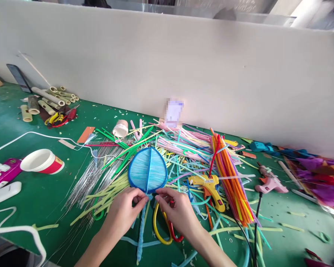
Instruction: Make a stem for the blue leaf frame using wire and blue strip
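A light-blue leaf shape (140, 172) with a darker blue rim and midrib, seemingly of pipe cleaners, is held up in front of me. Its wrapped stem (140, 233) hangs down toward the table's near side. My left hand (129, 207) pinches the base of the leaf from the left, thumb against forefinger. At the base's right side, my right hand (176, 207) has thumb and forefinger closed on the lower rim. Exactly what lies between the fingertips is partly hidden. Below the right hand are scissors (156, 226) with yellow and red handles, partly covered by it.
Loose pipe cleaners (183, 144) and thin wires (91, 174) spread behind the leaf. A yellow glue gun (211, 185) and an orange pipe-cleaner bundle (231, 181) lie right, with a pink glue gun (269, 180) beyond. A paper cup (51, 165) and bamboo pieces (48, 104) are left.
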The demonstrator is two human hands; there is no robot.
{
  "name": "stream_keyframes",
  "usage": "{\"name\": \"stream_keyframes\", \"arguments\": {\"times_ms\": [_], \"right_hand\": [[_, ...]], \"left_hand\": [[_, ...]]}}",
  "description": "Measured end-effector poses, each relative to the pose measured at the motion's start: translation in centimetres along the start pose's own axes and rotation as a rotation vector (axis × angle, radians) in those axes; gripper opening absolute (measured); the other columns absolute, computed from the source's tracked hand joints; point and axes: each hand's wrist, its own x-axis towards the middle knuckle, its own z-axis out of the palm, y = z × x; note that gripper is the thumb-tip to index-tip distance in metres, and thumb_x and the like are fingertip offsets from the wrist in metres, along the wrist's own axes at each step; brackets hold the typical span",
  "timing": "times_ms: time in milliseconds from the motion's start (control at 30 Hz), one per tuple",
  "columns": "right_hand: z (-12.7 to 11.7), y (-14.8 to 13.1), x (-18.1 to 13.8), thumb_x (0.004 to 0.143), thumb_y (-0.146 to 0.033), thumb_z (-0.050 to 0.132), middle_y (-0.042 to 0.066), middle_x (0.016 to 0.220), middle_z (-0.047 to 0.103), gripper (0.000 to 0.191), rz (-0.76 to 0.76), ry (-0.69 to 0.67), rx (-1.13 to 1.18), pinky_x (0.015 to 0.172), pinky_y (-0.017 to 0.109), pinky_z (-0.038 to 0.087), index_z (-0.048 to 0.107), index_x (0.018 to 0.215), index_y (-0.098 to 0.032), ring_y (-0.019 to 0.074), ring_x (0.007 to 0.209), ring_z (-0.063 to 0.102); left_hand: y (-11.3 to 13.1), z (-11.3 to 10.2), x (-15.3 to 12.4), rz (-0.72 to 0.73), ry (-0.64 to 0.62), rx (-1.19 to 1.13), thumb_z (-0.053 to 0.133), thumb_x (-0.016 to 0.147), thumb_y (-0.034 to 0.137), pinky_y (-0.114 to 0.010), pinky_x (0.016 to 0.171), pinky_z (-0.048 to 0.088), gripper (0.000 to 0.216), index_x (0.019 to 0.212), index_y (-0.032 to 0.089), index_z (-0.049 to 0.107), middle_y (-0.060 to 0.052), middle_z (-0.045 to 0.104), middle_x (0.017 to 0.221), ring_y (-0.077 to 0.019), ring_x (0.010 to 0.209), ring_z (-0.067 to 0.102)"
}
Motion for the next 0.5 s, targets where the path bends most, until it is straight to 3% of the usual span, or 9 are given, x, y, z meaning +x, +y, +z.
{"name": "stream_keyframes", "arguments": {"times_ms": [133, 233, 333, 500], "right_hand": [[-1.7, -0.9, -0.1, 0.086, -0.02, 0.066, 0.001, 0.076, 0.073, 0.011, -0.156, -0.177, -0.157, 0.063, 0.025, 0.045, 0.074, 0.08, -0.022, 0.0171, 0.069, 0.065], [-2.5, -1.1, -0.4, 0.08, -0.013, 0.068, 0.0, 0.074, 0.071, 0.01, -0.205, -0.3, -0.275, 0.06, 0.023, 0.041, 0.072, 0.076, -0.021, 0.0151, 0.065, 0.061], [-2.6, -1.0, -0.8, 0.076, -0.01, 0.067, 0.0, 0.072, 0.068, 0.009, -0.217, -0.335, -0.328, 0.058, 0.022, 0.039, 0.068, 0.073, -0.019, 0.0143, 0.063, 0.059], [-3.2, -1.0, -1.3, 0.083, -0.014, 0.061, -0.001, 0.07, 0.064, 0.011, -0.208, -0.228, -0.202, 0.057, 0.022, 0.038, 0.066, 0.075, -0.019, 0.0126, 0.061, 0.054]], "left_hand": [[1.1, 0.2, -0.6, 0.328, -0.061, 0.268, 0.055, 0.095, 0.019, -0.031, 0.069, 0.047, 0.016, 0.082, 0.019, 0.065, -0.004, 0.067, 0.083, -0.0226, 0.083, 0.064], [1.8, 0.6, -0.8, 0.5, -0.117, 0.426, 0.056, 0.092, 0.01, -0.031, 0.066, 0.046, 0.016, 0.079, 0.018, 0.063, -0.004, 0.065, 0.081, -0.0233, 0.081, 0.063], [2.2, 0.8, -0.7, 0.531, -0.139, 0.447, 0.057, 0.091, 0.008, -0.031, 0.066, 0.046, 0.017, 0.078, 0.018, 0.062, -0.004, 0.065, 0.08, -0.0233, 0.08, 0.062], [2.3, 0.4, -0.5, 0.453, -0.078, 0.243, 0.051, 0.097, 0.016, -0.032, 0.072, 0.048, 0.016, 0.085, 0.02, 0.061, -0.005, 0.065, 0.086, -0.0222, 0.086, 0.061]]}}
